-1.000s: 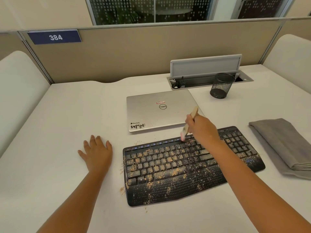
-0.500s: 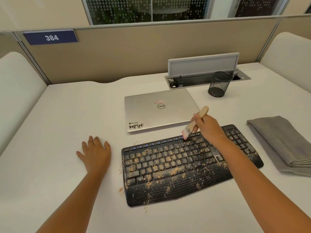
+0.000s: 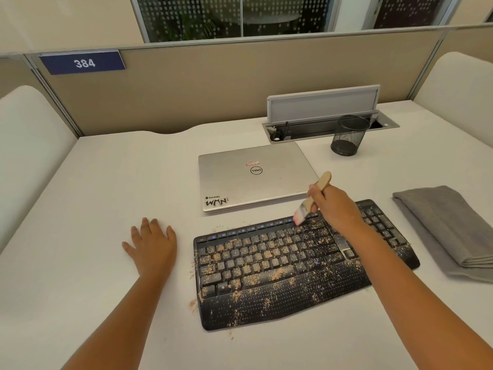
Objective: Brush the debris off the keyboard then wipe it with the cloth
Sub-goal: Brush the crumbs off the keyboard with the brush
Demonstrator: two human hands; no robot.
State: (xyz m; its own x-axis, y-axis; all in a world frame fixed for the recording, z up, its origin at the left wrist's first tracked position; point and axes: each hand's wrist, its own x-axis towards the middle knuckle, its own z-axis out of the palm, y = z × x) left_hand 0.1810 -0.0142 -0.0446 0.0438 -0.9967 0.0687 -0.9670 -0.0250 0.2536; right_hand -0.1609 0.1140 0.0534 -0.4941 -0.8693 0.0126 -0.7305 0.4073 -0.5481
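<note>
My right hand (image 3: pixel 334 206) holds the brush (image 3: pixel 312 198) by its wooden handle, fingers curled round it. The brush tilts so its bristles touch the top row of the keyboard (image 3: pixel 293 263), so I think I am starting at the far edge. Brown crumbs (image 3: pixel 266 273) cover the keys. My left hand (image 3: pixel 152 247) lies flat on the desk (image 3: pixel 93 209), fingers spread, just beside the keyboard, likely to steady me. The folded gray cloth (image 3: pixel 448 228) waits on the right for wiping later.
</note>
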